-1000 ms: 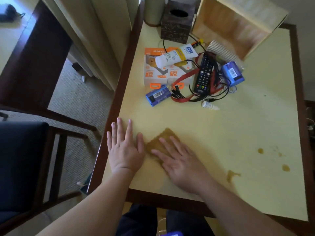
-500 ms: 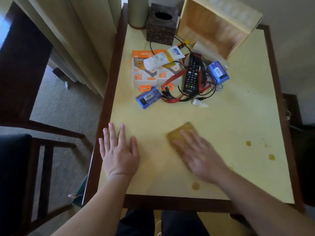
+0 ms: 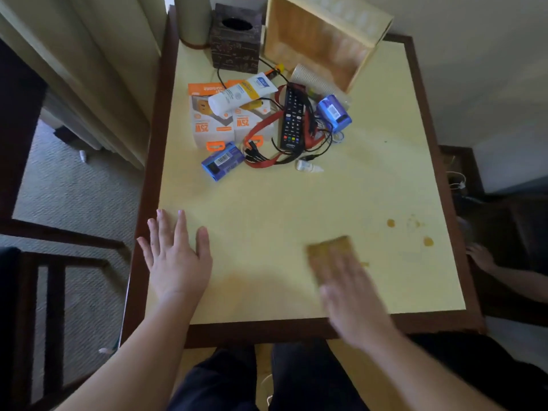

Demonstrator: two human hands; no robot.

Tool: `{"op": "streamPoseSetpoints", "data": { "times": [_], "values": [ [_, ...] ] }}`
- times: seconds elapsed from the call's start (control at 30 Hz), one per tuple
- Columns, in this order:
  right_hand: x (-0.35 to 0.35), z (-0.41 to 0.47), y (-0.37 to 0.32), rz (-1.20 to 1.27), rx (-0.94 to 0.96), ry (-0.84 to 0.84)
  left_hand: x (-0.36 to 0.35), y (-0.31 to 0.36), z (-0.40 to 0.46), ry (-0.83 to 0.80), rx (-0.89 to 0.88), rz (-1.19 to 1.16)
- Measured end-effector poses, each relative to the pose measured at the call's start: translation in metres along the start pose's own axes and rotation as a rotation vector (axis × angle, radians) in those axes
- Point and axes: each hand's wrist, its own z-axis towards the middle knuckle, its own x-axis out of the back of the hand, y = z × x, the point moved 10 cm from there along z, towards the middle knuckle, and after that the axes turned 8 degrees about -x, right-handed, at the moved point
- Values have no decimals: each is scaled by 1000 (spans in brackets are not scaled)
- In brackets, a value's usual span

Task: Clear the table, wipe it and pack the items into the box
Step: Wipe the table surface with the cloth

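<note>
Nearest the seated person, the left hand (image 3: 175, 259) lies flat on the table (image 3: 267, 203) by its near left edge, fingers straight and spread, holding nothing. To its right, the right hand (image 3: 353, 304) is blurred; it presses down on a brown sponge (image 3: 330, 256) with what look like straight fingers, though the blur keeps me from being sure how they lie. The sponge sits on the pale yellow top near the front, well apart from the left hand.

Just beyond the sponge, toward the right edge, a few brown stains (image 3: 427, 241) mark the surface. Another person's hand (image 3: 482, 256) rests at the table's right edge.

Further back is the clutter, gathered in one heap left of centre. A blue packet (image 3: 222, 161) lies closest, with a small white bottle (image 3: 308, 167) on its side nearby. Behind them a black remote (image 3: 292, 120) lies over red straps and black cables (image 3: 261, 129), beside two orange and white cartons (image 3: 228, 120) that carry a white tube (image 3: 241, 91). A second blue packet (image 3: 333, 112) sits to the right of the remote, and a paper cup (image 3: 308, 78) lies tipped over behind it.

At the far edge the wooden box (image 3: 323, 40) rests on its side, its open face toward the heap. A dark tissue box (image 3: 235, 40) stands left of it.
</note>
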Motion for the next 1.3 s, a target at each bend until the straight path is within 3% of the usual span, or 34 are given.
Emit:
{"op": "streamPoseSetpoints", "data": {
  "times": [0.1, 0.17, 0.23, 0.3, 0.33, 0.4, 0.53, 0.63, 0.7, 0.77, 0.83, 0.87, 1.0, 1.1, 1.13, 1.2, 1.3],
  "values": [
    [21, 53, 79, 159, -365, 12, -4, 33, -8, -10, -88, 21],
    [27, 75, 60, 246, -481, 23, -14, 72, -19, -16, -177, -11],
    [19, 73, -1, 197, -294, 18, -27, 107, -27, -13, -217, -64],
    [0, 27, -54, 131, 89, -16, -40, 136, -26, -14, -246, -102],
    [-8, -2, -54, 91, 230, -23, -45, 147, -23, -14, -264, -107],
    [-11, -27, 0, 84, 282, -22, -57, 166, -13, -21, -295, -91],
    [13, 22, 157, 119, -162, 3, -74, 178, 0, 9, -229, -4],
    [38, 84, 170, 265, -386, 110, -78, 177, 1, 65, -197, 28],
    [36, 98, 123, 257, -296, 124, -77, 175, 1, 94, -190, 19],
    [17, 70, 68, 181, -11, 120, -75, 173, 1, 107, -179, 15],
    [-2, 16, 61, 139, 206, 89, -73, 175, 2, 116, -183, 15],
    [-8, -2, 83, 144, 208, 62, -72, 175, 2, 116, -183, 18],
    [13, 30, 219, 180, -199, 71, -71, 175, 1, 123, -178, 28],
    [50, 112, 221, 261, -387, 149, -72, 174, 2, 129, -184, 30],
    [55, 128, 195, 277, -353, 145, -72, 174, 2, 127, -182, 24],
    [50, 119, 127, 238, -98, 197, -70, 174, 1, 127, -186, 19],
    [13, 32, 82, 115, 291, 81, -68, 174, 1, 118, -187, 17]
  ]
}}
